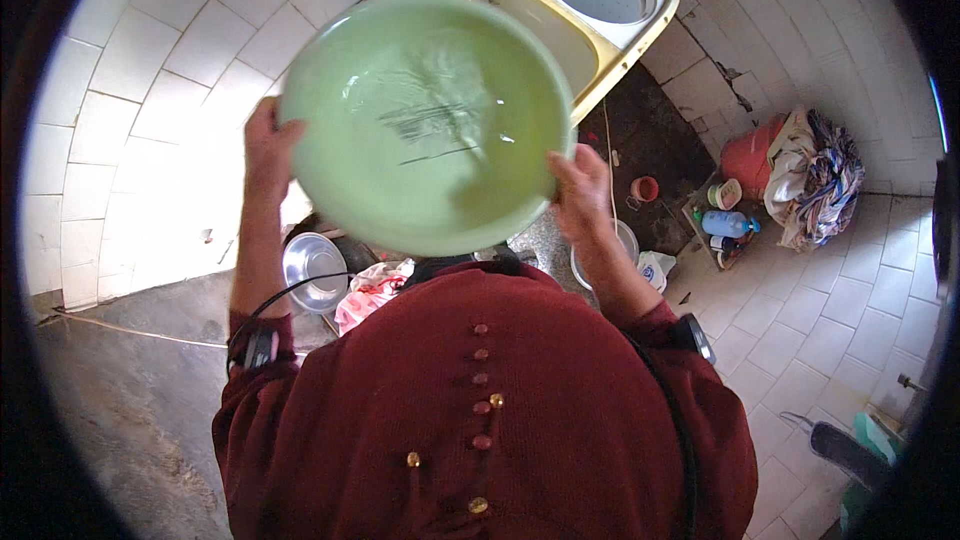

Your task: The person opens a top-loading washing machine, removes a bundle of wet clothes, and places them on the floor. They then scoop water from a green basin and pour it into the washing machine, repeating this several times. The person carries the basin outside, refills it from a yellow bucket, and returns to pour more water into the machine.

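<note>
A wide, round, light green plastic basin (pixel 400 170) is raised in front of me, its inside facing up toward the camera. Clear water seems to be in it, with bright glints and dark rippled reflections. At the basin's left rim, my left hand (pixel 268 152) is closed, thumb over the edge and fingers mostly hidden outside. My right hand (pixel 583 190) grips the opposite rim lower down, its fingers partly out of sight. Just beyond the basin stands a yellowed twin-tub washing machine (pixel 612 90) with its tubs uncovered; the basin overlaps the near part of it.
Below the basin a metal bowl (pixel 314 272) and pink-and-white cloth (pixel 372 292) lie on the floor. A pale bucket (pixel 622 240) stands near my right forearm. To the right are a red tub (pixel 748 162), heaped laundry (pixel 818 180) and a blue bottle (pixel 728 224). Tiled walls curve around.
</note>
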`<state>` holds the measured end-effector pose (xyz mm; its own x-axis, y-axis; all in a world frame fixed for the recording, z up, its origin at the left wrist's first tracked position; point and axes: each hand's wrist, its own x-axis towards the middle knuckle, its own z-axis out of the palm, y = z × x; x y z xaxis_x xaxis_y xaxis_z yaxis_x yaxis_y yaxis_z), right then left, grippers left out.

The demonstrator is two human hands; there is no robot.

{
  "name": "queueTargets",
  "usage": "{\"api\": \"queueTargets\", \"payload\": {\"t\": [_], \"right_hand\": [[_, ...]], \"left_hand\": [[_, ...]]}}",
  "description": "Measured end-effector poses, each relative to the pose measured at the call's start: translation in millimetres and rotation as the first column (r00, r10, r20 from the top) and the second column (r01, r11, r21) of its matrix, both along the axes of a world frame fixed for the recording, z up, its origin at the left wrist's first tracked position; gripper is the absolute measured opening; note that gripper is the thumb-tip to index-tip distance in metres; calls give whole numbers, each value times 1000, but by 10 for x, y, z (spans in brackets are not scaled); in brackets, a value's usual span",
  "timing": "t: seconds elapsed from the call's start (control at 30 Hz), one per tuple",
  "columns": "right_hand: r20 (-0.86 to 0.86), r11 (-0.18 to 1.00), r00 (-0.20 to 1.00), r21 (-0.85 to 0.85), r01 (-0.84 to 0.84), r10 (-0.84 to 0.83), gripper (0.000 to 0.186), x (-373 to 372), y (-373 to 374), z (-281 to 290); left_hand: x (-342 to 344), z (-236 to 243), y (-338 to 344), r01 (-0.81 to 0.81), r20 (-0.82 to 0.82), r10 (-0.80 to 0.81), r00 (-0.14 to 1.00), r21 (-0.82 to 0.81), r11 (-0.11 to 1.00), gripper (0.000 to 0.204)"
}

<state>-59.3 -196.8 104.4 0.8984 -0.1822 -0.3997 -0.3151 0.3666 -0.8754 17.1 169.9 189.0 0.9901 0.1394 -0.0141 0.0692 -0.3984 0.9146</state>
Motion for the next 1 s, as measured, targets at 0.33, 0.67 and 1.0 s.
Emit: {"api": "queueTargets", "payload": {"t": [0.33, 0.67, 1.0], "right_hand": [[-171, 937, 943, 255, -237, 285, 18, 90, 775, 101], [-372, 865, 928, 472, 171, 20, 16, 480, 228, -161], [-450, 811, 866, 577, 95, 218, 17, -102, 625, 3]], "left_hand": [[-430, 758, 428, -249, -49, 249, 967, 0, 969, 23], [1148, 875, -807, -28, -106, 47, 993, 175, 984, 23], [1634, 909, -1153, 450, 42, -522, 852, 451, 771, 26]]}}
